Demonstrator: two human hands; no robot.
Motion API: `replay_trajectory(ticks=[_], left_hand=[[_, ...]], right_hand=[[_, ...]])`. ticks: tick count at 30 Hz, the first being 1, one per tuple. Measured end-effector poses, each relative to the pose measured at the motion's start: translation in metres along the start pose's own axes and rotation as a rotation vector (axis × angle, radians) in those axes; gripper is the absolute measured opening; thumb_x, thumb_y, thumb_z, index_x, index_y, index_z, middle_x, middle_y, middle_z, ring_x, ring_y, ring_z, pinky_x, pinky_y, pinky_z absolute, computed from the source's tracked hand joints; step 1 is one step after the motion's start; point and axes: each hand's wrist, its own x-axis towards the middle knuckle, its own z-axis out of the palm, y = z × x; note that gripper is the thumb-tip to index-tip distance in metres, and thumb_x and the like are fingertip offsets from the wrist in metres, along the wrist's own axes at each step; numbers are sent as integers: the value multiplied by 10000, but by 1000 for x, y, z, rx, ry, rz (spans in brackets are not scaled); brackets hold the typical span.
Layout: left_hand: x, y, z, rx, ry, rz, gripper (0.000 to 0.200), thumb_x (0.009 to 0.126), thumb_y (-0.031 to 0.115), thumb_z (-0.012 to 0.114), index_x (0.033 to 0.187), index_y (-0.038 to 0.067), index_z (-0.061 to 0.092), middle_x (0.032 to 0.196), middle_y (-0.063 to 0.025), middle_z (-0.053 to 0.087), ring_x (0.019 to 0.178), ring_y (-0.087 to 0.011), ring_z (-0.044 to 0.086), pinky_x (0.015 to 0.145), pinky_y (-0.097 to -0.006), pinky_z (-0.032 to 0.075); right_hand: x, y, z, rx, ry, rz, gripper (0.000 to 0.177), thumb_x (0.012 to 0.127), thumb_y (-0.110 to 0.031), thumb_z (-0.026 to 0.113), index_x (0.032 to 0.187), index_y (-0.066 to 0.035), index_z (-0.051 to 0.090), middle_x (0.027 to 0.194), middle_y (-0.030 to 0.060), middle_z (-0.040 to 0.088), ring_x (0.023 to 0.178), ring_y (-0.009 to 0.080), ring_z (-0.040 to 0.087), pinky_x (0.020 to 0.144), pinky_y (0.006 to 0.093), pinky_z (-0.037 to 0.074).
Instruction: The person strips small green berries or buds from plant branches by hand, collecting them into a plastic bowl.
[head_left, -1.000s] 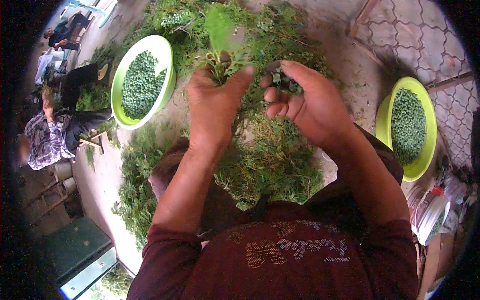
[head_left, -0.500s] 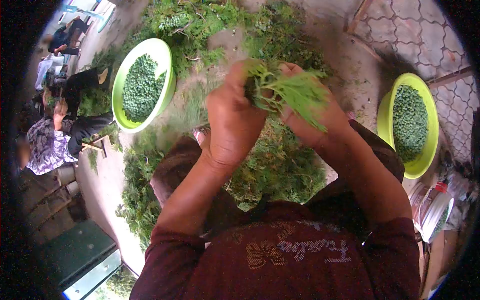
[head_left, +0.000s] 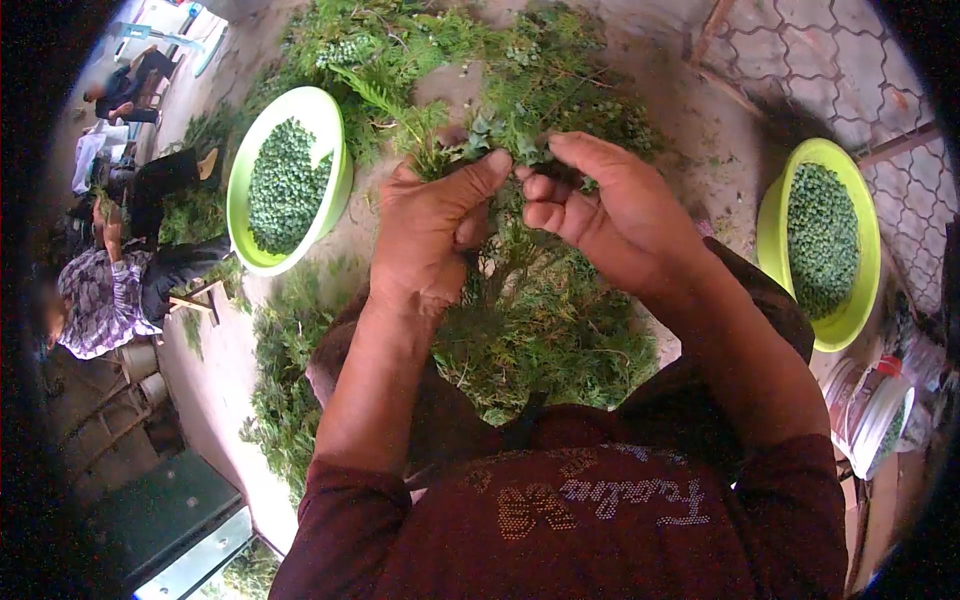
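Leafy sprig swings from over the R hand to the L side vs 0.5 s ago, & hands draw apart a bit, so its berry cluster now sits btwn them, exposed to the R fingers. L hand pinches the sprig, thumb on top; R fingers curl w/ thumb near, can't tell if they grip. Cut branches lie below; berry-filled lime tubs stand either side; co-worker far L.
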Motion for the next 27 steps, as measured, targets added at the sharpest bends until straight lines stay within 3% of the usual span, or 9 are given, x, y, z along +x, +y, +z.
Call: replay_trajectory(ticks=[4, 6, 10, 12, 16, 18, 22, 25, 27], left_hand=[[5, 5, -10, -107, -60, -238, 230, 781, 1, 651, 961, 67, 524, 671, 8, 549, 384, -19, 355, 326, -156, 251], [7, 5, -14, -137, -77, -258, 253, 779, 6, 654, 985, 62, 519, 700, 2, 559, 382, -22, 350, 323, -148, 248], [3, 11, -8, -94, -85, -243, 266, 772, 0, 656, 994, 57, 522, 726, -1, 567, 383, -28, 354, 324, -143, 250], [-2, 11, -3, 0, -6, -129, 73, 789, 54, 666, 832, 42, 609, 658, 3, 568, 418, -32, 357, 364, -178, 234], [-1, 11, -9, 22, -44, -148, 100, 779, 54, 677, 842, 38, 600, 646, 2, 562, 421, -32, 369, 365, -185, 234], [2, 9, -14, -79, -84, -300, 215, 792, 18, 640, 984, 58, 550, 741, -2, 577, 398, -11, 347, 324, -146, 244], [3, 10, -20, -183, -137, -367, 187, 805, 21, 627, 973, 59, 554, 737, -4, 580, 397, -9, 338, 325, -151, 238], [1, 17, -18, -227, -148, -353, 140, 777, 47, 680, 863, 41, 570, 601, 24, 509, 394, -31, 337, 362, -179, 238], [-1, 20, -21, -209, -187, -414, 126, 797, 77, 669, 866, 40, 570, 637, 4, 547, 398, -29, 343, 362, -173, 244]], right_hand=[[6, 2, -13, 196, -138, 97, 193, 901, -166, 444, 935, 9, 517, 863, 97, 550, 695, 190, 551, 625, 375, 523], [1, 0, -4, -104, -135, -55, 257, 890, -268, 508, 964, -21, 506, 815, 90, 542, 667, 184, 539, 524, 316, 477], [-3, -1, 12, -143, -111, -56, 298, 888, -316, 513, 987, -35, 501, 797, 72, 528, 642, 150, 522, 482, 289, 454], [-6, -1, 19, -501, -96, -130, 297, 882, -325, 539, 1000, -55, 499, 779, 44, 509, 613, 110, 502, 473, 254, 434], [-5, -5, 17, -569, -83, -93, 258, 874, -317, 564, 941, -78, 494, 762, 17, 486, 561, 75, 457, 445, 226, 389], [-4, -9, 19, -355, -42, -48, 253, 892, -284, 526, 878, -33, 507, 653, -2, 467, 499, 74, 433, 407, 227, 355], [-1, -11, 10, 126, -123, 127, 183, 883, -241, 515, 856, -61, 501, 674, 9, 476, 480, 67, 402, 399, 220, 313], [11, -29, -5, 291, -282, 85, 145, 881, -230, 499, 857, -87, 499, 695, 23, 490, 486, 78, 404, 411, 229, 312], [1, -34, 7, 156, -174, 26, 129, 880, -222, 490, 848, -98, 494, 699, 25, 492, 492, 82, 407, 417, 232, 313]])
